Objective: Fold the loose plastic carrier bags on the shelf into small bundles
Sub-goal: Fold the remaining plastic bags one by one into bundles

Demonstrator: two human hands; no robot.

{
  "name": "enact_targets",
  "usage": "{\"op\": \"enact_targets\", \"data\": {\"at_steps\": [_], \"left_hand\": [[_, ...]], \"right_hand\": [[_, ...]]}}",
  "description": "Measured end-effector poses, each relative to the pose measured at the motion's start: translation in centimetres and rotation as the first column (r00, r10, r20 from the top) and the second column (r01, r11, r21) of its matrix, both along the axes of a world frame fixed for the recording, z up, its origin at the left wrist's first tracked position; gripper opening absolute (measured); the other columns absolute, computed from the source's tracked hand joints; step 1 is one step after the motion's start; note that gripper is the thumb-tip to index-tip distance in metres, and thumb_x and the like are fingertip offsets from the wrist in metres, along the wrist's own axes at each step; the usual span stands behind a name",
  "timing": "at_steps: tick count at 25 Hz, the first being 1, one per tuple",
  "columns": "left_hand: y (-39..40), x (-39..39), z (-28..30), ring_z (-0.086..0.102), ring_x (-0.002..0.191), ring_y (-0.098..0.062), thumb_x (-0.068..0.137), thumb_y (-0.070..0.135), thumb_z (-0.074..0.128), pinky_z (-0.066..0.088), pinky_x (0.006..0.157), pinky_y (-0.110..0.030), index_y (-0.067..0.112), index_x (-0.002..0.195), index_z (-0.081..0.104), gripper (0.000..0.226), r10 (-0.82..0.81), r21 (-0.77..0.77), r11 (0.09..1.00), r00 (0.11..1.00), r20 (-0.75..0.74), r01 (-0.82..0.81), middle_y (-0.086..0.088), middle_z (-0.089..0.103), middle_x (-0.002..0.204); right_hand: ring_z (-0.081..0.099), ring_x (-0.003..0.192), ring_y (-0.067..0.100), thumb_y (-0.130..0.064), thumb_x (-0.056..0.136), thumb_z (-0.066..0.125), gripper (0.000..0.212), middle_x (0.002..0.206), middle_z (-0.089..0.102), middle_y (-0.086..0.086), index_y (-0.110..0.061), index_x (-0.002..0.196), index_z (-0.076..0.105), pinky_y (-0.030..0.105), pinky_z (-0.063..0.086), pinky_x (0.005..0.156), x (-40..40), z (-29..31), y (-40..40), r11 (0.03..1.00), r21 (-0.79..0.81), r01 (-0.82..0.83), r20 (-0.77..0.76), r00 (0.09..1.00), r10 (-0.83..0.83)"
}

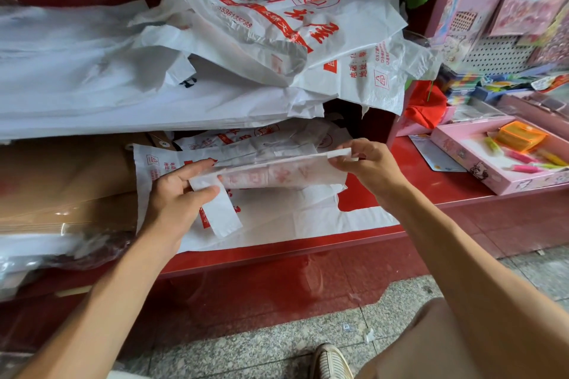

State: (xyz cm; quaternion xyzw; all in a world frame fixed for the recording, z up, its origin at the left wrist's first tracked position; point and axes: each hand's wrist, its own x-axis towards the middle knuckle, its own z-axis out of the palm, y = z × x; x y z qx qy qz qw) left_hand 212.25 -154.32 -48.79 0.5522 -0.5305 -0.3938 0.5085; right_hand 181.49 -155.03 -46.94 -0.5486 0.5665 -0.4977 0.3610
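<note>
Two bare hands are working one white plastic carrier bag with faded red print (277, 174), folded into a long narrow strip and held just above the glossy red shelf (431, 188) near frame centre. The left hand (175, 194), at about 8 o'clock from the strip, pinches its left end between thumb and fingers (197, 168), with a loose white handle flap (223, 215) hanging down at 6 o'clock from that grip. The right hand (369, 163), at 3 o'clock from the strip, pinches the right end, fingers curled round the top edge. Under the strip another flat white carrier bag with red lettering (277, 218) lies spread on the shelf, its edge reaching the shelf's front lip. Up at 12 o'clock there's a messy heap of crumpled white bags with red logos (277, 24), resting on wide stacks of plain white plastic sheeting (77, 71). Brown cardboard boxes (61, 181) sit at 9 o'clock, and a pink tray with bright pens and an orange packet (492, 175) sits at 3 o'clock on the shelf.
</note>
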Motion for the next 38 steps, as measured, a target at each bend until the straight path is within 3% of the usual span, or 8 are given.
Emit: {"op": "enact_targets", "data": {"at_steps": [4, 11, 16, 21, 24, 27, 33, 38], "left_hand": [[0.0, 0.5, -0.3, 0.057, 0.076, 0.000, 0.083, 0.017, 0.076, 0.041, 0.064, -0.010, 0.024, 0.093, 0.073, 0.012, 0.106, -0.129, 0.990, 0.899, 0.424, -0.055, 0.005, 0.064, 0.102], [0.9, 0.0, -0.3, 0.067, 0.080, -0.006, 0.087, 0.018, 0.072, 0.049, 0.071, -0.026, 0.018, 0.088, 0.070, 0.003, -0.240, 0.183, 0.960, 0.957, 0.160, 0.210, 0.003, 0.073, 0.085], [0.9, -0.8, -1.6, 0.066, 0.095, -0.022, 0.085, 0.004, 0.070, 0.054, 0.079, -0.033, 0.025, 0.091, 0.069, 0.022, 0.150, 0.193, 0.970, 0.989, -0.007, -0.146, 0.001, 0.069, 0.100], [2.1, -3.0, -2.0, 0.065, 0.104, -0.024, 0.078, -0.015, 0.057, 0.055, 0.091, -0.043, 0.038, 0.110, 0.066, 0.062, -0.133, 0.231, 0.959, 0.981, -0.142, 0.164, 0.000, 0.066, 0.110], [2.6, -3.5, -3.0, 0.059, 0.113, -0.009, 0.076, -0.010, 0.065, 0.049, 0.095, -0.027, 0.042, 0.125, 0.058, 0.072, -0.390, 0.189, 0.916, 0.895, 0.217, 0.354, 0.010, 0.066, 0.118], [2.9, -3.5, -3.8, 0.053, 0.115, -0.006, 0.080, 0.003, 0.066, 0.042, 0.096, -0.020, 0.036, 0.137, 0.049, 0.068, -0.310, 0.054, 0.934, 0.723, 0.617, 0.354, 0.015, 0.058, 0.122], [2.2, -3.8, -4.0, 0.052, 0.101, -0.011, 0.082, 0.011, 0.074, 0.042, 0.088, -0.029, 0.016, 0.092, 0.071, 0.012, -0.112, -0.224, 0.907, 0.718, 0.687, 0.356, 0.011, 0.060, 0.103], [2.5, -4.1, -3.2, 0.061, 0.087, 0.005, 0.088, 0.032, 0.070, 0.046, 0.072, -0.020, 0.031, 0.100, 0.059, 0.017, -0.269, 0.027, 0.958, 0.864, 0.426, 0.285, 0.015, 0.069, 0.092]], "right_hand": [[0.068, 0.086, 0.023, -0.015, 0.090, 0.068, 0.011, 0.094, 0.072, 0.011, -0.008, 0.098, 0.067, 0.038, 0.054, 0.077, -0.2, -0.6, -0.4, 0.993, 0.048, -0.110, 0.093, 0.990, 0.105], [0.067, 0.076, 0.025, -0.026, 0.093, 0.066, 0.024, 0.091, 0.069, 0.010, -0.007, 0.107, 0.062, 0.039, 0.054, 0.067, 0.6, -2.0, -1.4, 0.983, 0.186, 0.000, 0.186, 0.982, -0.035], [0.061, 0.099, 0.025, -0.030, 0.090, 0.066, 0.053, 0.123, 0.058, 0.009, -0.014, 0.135, 0.044, 0.035, 0.052, 0.076, 0.9, -2.3, -1.6, 0.969, 0.186, 0.165, -0.459, 0.886, -0.063], [0.062, 0.103, 0.019, -0.032, 0.091, 0.066, 0.044, 0.122, 0.060, 0.000, -0.019, 0.131, 0.052, 0.028, 0.049, 0.079, 5.2, -0.7, 1.9, 0.974, 0.067, -0.214, -0.588, 0.780, 0.212], [0.047, 0.122, 0.017, -0.044, 0.085, 0.069, 0.073, 0.138, 0.047, -0.003, -0.027, 0.145, 0.034, 0.032, 0.044, 0.098, 8.2, -1.1, 4.7, 0.866, 0.299, -0.402, -0.653, 0.576, 0.492], [0.046, 0.125, 0.023, -0.040, 0.080, 0.073, 0.085, 0.141, 0.046, 0.000, -0.024, 0.148, 0.025, 0.039, 0.044, 0.100, 9.1, -2.6, 5.5, 0.845, 0.340, -0.413, -0.751, 0.420, 0.508], [0.059, 0.103, 0.021, -0.021, 0.080, 0.067, 0.056, 0.119, 0.061, -0.001, -0.023, 0.133, 0.049, 0.037, 0.050, 0.083, 8.2, -2.7, 4.8, 0.877, 0.225, -0.425, -0.778, 0.463, 0.424], [0.059, 0.070, 0.026, -0.015, 0.087, 0.056, 0.011, 0.077, 0.063, 0.006, -0.008, 0.093, 0.063, 0.032, 0.044, 0.057, 6.1, -2.1, 3.5, 0.946, 0.184, -0.267, -0.694, 0.646, 0.318]]}}
